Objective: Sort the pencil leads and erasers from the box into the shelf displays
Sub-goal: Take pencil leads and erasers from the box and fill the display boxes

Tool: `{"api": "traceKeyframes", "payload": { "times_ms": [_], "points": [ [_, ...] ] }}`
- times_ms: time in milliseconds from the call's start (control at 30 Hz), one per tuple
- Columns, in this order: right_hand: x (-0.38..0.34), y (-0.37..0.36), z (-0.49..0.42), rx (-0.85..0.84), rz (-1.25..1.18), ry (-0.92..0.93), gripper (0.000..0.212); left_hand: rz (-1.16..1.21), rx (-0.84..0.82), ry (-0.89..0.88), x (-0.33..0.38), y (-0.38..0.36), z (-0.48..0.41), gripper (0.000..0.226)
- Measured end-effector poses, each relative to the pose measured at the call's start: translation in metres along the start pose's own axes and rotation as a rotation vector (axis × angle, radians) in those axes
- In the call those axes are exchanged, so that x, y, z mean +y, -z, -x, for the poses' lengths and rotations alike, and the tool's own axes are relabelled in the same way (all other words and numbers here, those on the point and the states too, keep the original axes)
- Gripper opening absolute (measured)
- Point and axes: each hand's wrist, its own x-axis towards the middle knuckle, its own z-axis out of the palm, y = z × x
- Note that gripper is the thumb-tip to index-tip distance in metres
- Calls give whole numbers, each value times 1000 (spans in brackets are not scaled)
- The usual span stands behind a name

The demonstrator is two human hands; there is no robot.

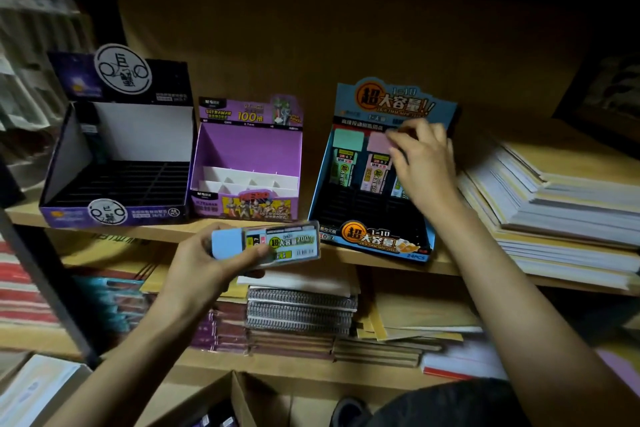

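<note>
Right hand (420, 156): reached into the blue display box (377, 239), fingers bent, tips against the upper right corner of the pink-capped case (377, 166). Cannot tell whether it pinches anything; the hand covers the right part of the back row.

Back row of that box: green-capped case (346, 156) upright on the left, the pink-capped case just beside it, and a third case (398, 189) showing only its lower label under the palm. The front slots are dark.

Left hand (207, 260): clasps a blue-capped lead case (277, 244) lying flat, cap end in the palm, thumb across the label. It is held in the air in front of the shelf (346, 256) edge, below the purple display box (249, 146) and just left of the blue box's front panel.

On the same shelf, left to right: dark display box (145, 128) with a black slot grid, the purple display box with white dividers, the blue display box. The first two touch side by side; the blue one stands a little apart.

Right of the blue box, close to the right forearm, is a stack of paper pads (554, 201). On the lower shelf are spiral notebooks (301, 308) among other stacked stationery, partly hidden by both forearms.

Bottom edge: an open cardboard box (239, 395), contents too dark to read.
</note>
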Motion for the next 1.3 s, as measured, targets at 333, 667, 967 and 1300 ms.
{"api": "traceKeyframes", "payload": {
  "times_ms": [333, 667, 967, 1300],
  "points": [
    [-38, 33, 28, -111, -529, -72, 30, -49, -80, -177, 49, -38, -18, 5],
    [-49, 65, 34, -278, -1101, -186, 15, -457, -348, -337, 87, -90, -71, 20],
    [1, 50, 20, 125, -1151, -505, 18, -983, -455, -571, 16, -92, -67, 71],
    [28, 20, 23, 52, -808, -271, 25, -1006, -388, -712, -2, -92, -67, 45]
  ]
}}
